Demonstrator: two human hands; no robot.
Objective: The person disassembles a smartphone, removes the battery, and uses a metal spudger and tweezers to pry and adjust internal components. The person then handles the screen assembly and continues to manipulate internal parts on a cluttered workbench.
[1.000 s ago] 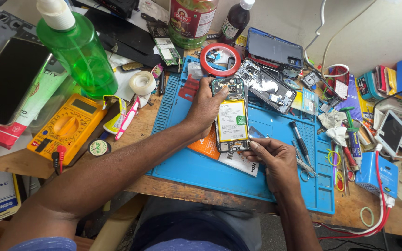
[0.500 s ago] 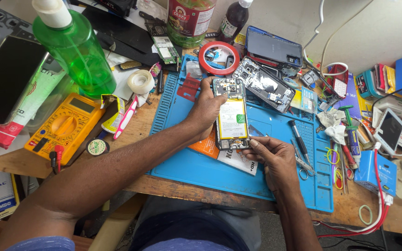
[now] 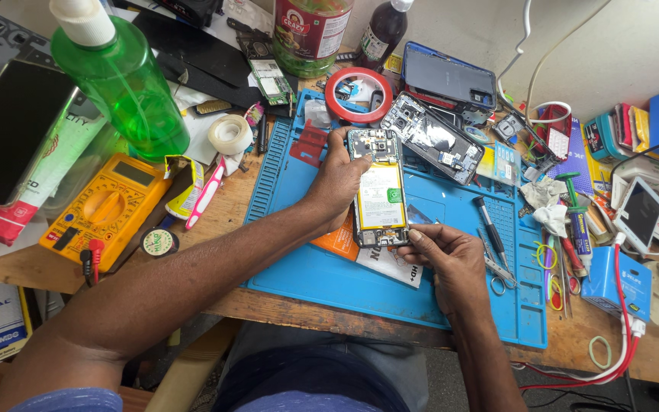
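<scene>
An opened phone [image 3: 379, 191], its back off and a pale battery showing, lies lengthwise on the blue work mat [image 3: 314, 271]. My left hand [image 3: 337, 179] grips the phone's left edge and holds it steady. At the phone's lower right corner my right hand [image 3: 448, 255] pinches a thin clear plastic pick [image 3: 419, 217], its tip against the phone's edge. Orange and white papers lie under the phone.
A second opened phone frame [image 3: 430, 141] and a dark phone back [image 3: 449, 76] lie beyond. Red tape ring [image 3: 358, 93], green bottle [image 3: 123, 88], yellow multimeter [image 3: 104, 207], white tape roll [image 3: 230, 133], a black screwdriver [image 3: 488, 221], scissors [image 3: 497, 273] and cluttered tools at right.
The view has shifted slightly. Both hands stay on the phone in nearly the same place, the right hand still at its lower right corner.
</scene>
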